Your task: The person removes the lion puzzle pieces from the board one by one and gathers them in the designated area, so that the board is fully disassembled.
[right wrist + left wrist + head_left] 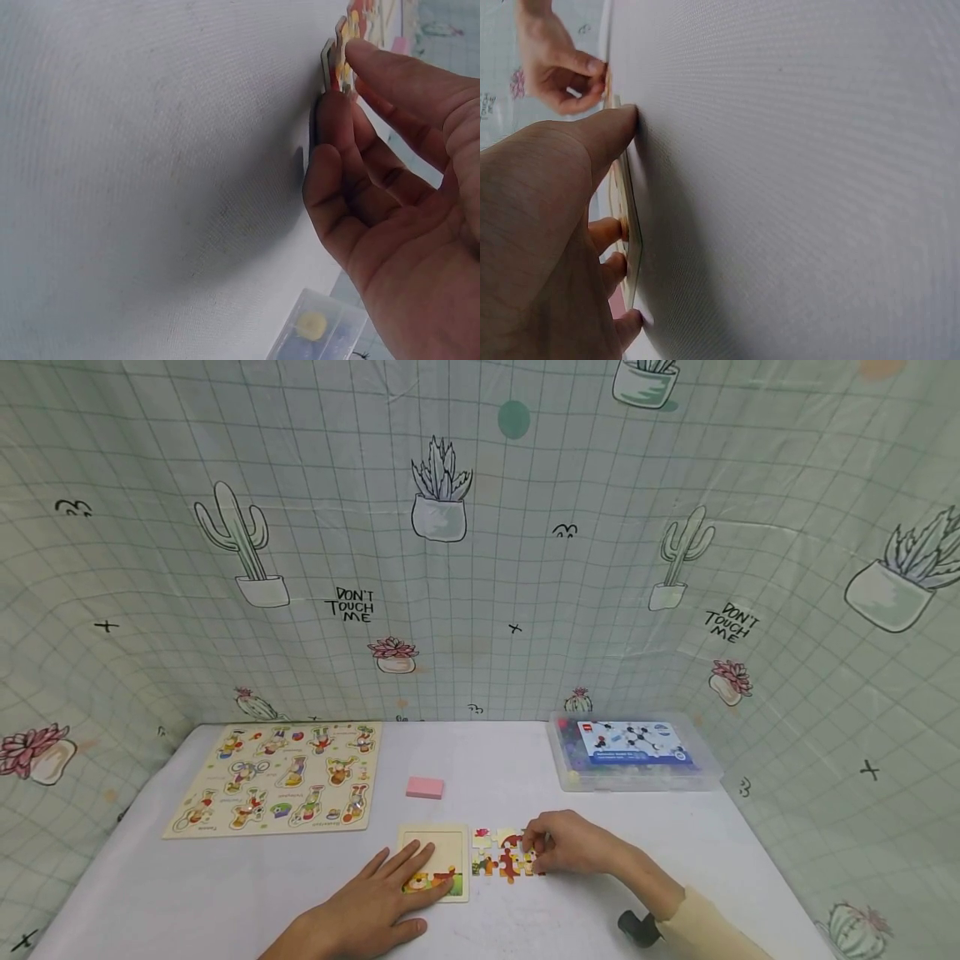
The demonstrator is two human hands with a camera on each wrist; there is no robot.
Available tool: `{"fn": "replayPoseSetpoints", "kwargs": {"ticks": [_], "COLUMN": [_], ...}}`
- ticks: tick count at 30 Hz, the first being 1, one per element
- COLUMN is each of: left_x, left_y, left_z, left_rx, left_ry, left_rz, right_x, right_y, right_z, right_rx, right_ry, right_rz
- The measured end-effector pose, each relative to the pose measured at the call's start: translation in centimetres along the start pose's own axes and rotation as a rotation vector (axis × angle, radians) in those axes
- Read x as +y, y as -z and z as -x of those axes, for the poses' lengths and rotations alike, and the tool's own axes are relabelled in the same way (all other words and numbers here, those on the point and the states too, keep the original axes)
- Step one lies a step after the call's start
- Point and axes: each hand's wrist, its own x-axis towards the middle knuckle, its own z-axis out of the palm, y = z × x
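My left hand [378, 906] lies spread over a small wooden puzzle tray [467, 877], its fingers resting on the board and its thumb on the tablecloth. A few joined pieces with an orange and green picture [420, 882] fill the tray's near part; the upper part shows bare wood. Just right of the tray lie several loose jigsaw pieces [508, 865], close together. Over their right end, my right hand [573, 843] pinches a jigsaw piece [328, 66] between thumb and curled fingers, at its edge. The fingers partly hide this piece in the head view.
A pink block [425, 787] lies behind the tray. At the back left is a large picture board [277, 781], and at the back right a clear plastic case [637, 756] with a blue label. A black object [639, 929] sits by the right wrist.
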Motion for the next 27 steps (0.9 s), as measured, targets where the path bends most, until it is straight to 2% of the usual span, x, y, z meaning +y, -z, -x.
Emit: {"fn": "replayPoseSetpoints", "kwargs": {"ticks": [6,15,27], "left_x": [0.19,-0.38,0.03], "left_y": [0.13,-0.45,-0.15], "left_z": [-0.09,-0.04,-0.04], "left_rx": [-0.025,0.022,0.012], "left_ry": [0.021,-0.024,0.003], "left_rz": [0.005,-0.016,0.010], "right_x": [0.08,0.18,0.18], "right_y": [-0.19,-0.25,-0.16], "right_z": [0.11,0.10,0.09], "right_rx": [-0.013,-0.019,-0.026], "right_ry": [-0.003,0.004,0.005], "right_rz": [0.031,0.064,0.092]}}
